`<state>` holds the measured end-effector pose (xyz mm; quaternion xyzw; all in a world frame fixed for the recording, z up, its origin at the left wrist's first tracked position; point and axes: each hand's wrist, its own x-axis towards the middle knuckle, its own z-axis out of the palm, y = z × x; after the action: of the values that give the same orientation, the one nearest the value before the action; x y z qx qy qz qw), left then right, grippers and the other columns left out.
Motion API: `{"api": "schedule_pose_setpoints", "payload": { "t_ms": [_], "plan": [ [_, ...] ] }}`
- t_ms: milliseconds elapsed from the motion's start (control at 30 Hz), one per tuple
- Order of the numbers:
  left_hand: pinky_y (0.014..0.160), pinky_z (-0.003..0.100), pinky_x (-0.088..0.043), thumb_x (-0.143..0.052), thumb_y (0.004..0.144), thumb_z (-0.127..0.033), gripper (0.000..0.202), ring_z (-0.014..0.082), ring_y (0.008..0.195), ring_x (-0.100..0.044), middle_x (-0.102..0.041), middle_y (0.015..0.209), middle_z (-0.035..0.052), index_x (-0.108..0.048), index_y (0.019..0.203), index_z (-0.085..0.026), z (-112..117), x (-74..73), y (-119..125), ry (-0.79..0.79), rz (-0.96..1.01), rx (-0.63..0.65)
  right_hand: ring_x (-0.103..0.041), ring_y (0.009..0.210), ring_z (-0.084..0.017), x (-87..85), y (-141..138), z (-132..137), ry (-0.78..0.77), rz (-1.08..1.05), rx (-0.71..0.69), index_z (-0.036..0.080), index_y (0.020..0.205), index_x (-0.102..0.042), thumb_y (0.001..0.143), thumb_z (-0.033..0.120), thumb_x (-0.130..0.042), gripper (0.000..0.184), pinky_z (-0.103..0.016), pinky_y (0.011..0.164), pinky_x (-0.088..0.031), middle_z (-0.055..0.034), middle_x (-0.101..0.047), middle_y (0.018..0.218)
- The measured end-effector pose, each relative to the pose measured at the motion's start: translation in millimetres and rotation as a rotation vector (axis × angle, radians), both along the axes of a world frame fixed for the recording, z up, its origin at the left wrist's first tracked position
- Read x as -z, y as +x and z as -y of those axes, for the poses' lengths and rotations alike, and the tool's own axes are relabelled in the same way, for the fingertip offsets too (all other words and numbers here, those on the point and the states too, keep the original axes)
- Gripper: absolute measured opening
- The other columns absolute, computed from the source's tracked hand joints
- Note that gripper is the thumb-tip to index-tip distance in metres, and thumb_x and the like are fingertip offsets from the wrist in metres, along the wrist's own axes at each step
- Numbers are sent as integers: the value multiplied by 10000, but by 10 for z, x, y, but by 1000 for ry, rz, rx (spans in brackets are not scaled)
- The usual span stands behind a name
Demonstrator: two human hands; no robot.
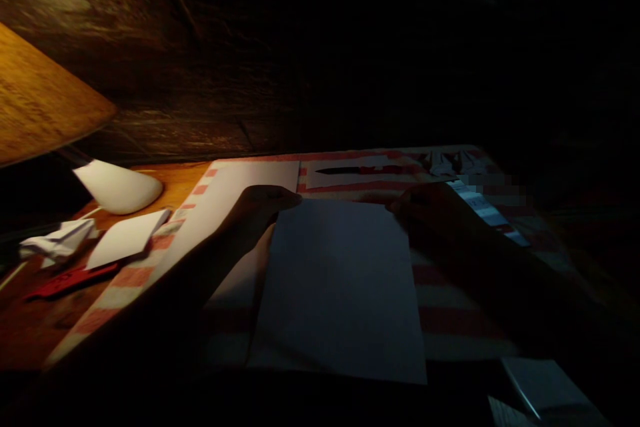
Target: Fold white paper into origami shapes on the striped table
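A plain sheet of paper [345, 287] is stretched between my two hands, its lower end reaching the near edge of the table. My left hand [267, 203] pinches its far left corner. At the far right corner my right hand [413, 203] grips it, the fingers dark in shadow. Beneath and to the left lies another white sheet [220, 220] on the red-and-white striped cloth [450, 320]. Beyond my hands, a knife [350, 170] with a dark blade and reddish handle rests on a smaller white paper.
A lamp with an orange shade [45, 100] and white base [120, 187] stands at left. Near it lie crumpled paper [60, 240], a white pad [127, 237] and a red flat object [70, 280]. Folded paper [445, 161] and a pleated strip [487, 210] sit at right.
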<state>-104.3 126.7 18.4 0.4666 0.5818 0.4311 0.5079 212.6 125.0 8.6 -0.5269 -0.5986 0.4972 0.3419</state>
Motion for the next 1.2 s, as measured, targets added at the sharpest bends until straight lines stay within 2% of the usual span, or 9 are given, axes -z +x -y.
{"api": "schedule_pose_setpoints", "payload": {
  "t_ms": [367, 467, 567, 633, 700, 767, 833, 967, 1200],
  "plan": [
    [515, 235, -446, -852, 571, -285, 210, 129, 534, -606, -654, 580, 20, -688, 606, -158, -67, 60, -57, 16, 5, -49, -613, 555, -161, 154, 9, -53, 98, 43, -27, 193, 626, -659, 819, 439, -734, 321, -295, 548, -455, -36, -671, 619],
    [567, 258, -475, -806, 641, -296, 173, 142, 594, -621, -684, 653, 30, -713, 692, -160, -88, 81, -83, 145, -174, -53, -623, 564, -161, 140, -74, -5, 110, 35, -28, 181, 684, -706, 838, 369, -683, 244, -296, 556, -463, -48, -695, 650],
    [632, 294, -515, -760, 737, -327, 215, 169, 710, -643, -724, 857, 61, -714, 872, -166, -85, 64, -118, 430, -488, -18, -639, 588, -168, 107, -146, 62, 144, 188, -13, 163, 736, -741, 850, 330, -663, 216, -283, 530, -432, -74, -731, 721],
    [765, 364, -556, -749, 786, -356, 338, 222, 908, -665, -707, 1080, 103, -680, 1064, -176, -36, 27, -103, 689, -692, 76, -633, 586, -169, 64, -165, 76, 214, 353, -33, 162, 755, -756, 881, 351, -636, 257, -278, 515, -396, -75, -733, 723],
    [986, 471, -512, -734, 834, -396, 499, 289, 1193, -593, -630, 1292, 139, -597, 1269, -193, 53, -2, -36, 915, -841, 299, -607, 564, -171, -6, -156, 32, 279, 492, -68, 167, 717, -754, 882, 365, -636, 284, -282, 515, -360, -62, -704, 654],
    [1122, 533, -414, -724, 857, -462, 682, 318, 1366, -476, -535, 1449, 152, -457, 1437, -222, 159, 4, 71, 996, -919, 588, -592, 573, -179, -96, -130, -81, 340, 596, -87, 171, 654, -733, 865, 354, -649, 292, -293, 547, -356, -58, -683, 620],
    [1154, 566, -377, -746, 815, -567, 888, 354, 1441, -391, -431, 1552, 173, -331, 1525, -232, 245, 55, 178, 981, -980, 783, -637, 664, -205, -170, -99, -248, 518, 786, -36, 173, 810, -772, 919, 335, -570, 280, -313, 626, -404, -81, -740, 768],
    [1167, 552, -378, -641, 919, -520, 806, 337, 1464, -376, -399, 1582, 172, -249, 1557, -224, 288, 222, 260, 889, -1026, 838, -651, 1040, -275, -150, -87, -581, 681, 976, -68, 108, 1179, -701, 928, 251, -566, 319, -349, 861, -457, -166, -719, 1168],
    [1135, 507, -454, -531, 999, -299, 512, 277, 1381, -501, -520, 1507, 120, -396, 1488, -227, 231, 334, 232, 891, -1009, 764, -560, 1147, -370, 86, -198, -774, 701, 1127, -103, 179, 1228, -692, 969, 565, -507, 501, -478, 936, -428, -181, -652, 1234]
  ]
}}
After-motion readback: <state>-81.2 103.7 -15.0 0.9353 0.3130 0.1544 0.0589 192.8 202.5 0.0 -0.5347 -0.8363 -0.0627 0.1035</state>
